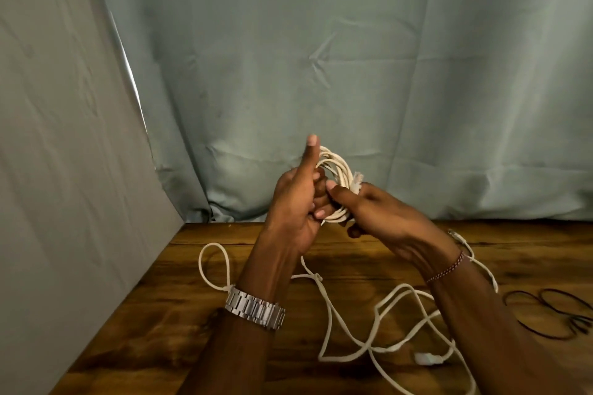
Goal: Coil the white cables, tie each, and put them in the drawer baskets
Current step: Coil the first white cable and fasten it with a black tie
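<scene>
A coil of white cable (337, 167) is held up above the back of the wooden table (179, 292). My left hand (296, 202) grips the coil's left side, thumb pointing straight up. Opposite it, my right hand (375, 215) pinches the right side of the coil, where a clear plug (357, 181) sticks out. A long run of the same or another white cable (378, 330) lies loose in tangled loops on the table below my wrists, with a white connector (425, 358) at the front right. No drawer or basket is in view.
Several thin dark elastic bands (555, 314) lie on the table at the right. A grey-green cloth backdrop (353, 58) hangs behind the table, and a grey panel (64, 170) closes off the left side.
</scene>
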A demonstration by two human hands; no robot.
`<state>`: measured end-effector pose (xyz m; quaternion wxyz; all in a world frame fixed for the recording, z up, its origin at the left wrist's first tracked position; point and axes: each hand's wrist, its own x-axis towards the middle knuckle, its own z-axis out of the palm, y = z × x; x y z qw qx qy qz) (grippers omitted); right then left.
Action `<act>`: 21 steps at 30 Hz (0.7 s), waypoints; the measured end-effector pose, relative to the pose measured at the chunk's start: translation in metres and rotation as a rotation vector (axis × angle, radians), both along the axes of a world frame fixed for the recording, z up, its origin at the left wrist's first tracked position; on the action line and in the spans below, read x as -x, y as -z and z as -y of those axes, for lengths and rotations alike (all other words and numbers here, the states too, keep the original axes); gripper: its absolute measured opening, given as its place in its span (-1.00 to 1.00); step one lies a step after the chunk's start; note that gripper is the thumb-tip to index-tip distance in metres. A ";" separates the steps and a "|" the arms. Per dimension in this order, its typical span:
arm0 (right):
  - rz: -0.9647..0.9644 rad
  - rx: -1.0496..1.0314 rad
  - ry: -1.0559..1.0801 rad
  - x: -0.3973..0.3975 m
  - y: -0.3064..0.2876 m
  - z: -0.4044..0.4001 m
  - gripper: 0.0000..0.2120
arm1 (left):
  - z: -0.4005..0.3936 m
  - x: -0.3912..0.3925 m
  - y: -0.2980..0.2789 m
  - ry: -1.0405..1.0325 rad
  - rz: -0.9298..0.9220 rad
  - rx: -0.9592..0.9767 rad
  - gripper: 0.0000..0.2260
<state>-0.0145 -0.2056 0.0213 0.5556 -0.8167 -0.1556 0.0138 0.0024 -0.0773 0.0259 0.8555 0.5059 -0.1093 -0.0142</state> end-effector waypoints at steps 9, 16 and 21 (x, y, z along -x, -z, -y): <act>0.113 0.341 0.113 0.017 -0.014 0.009 -0.60 | 0.016 0.011 -0.001 -0.275 0.048 -0.149 -0.62; 0.143 0.290 0.178 0.032 -0.038 0.027 -0.44 | 0.007 0.008 -0.004 -0.385 -0.062 0.001 -0.61; 0.197 -0.120 0.165 0.026 -0.032 0.021 -0.65 | 0.006 0.006 -0.004 -0.397 -0.020 0.047 -0.62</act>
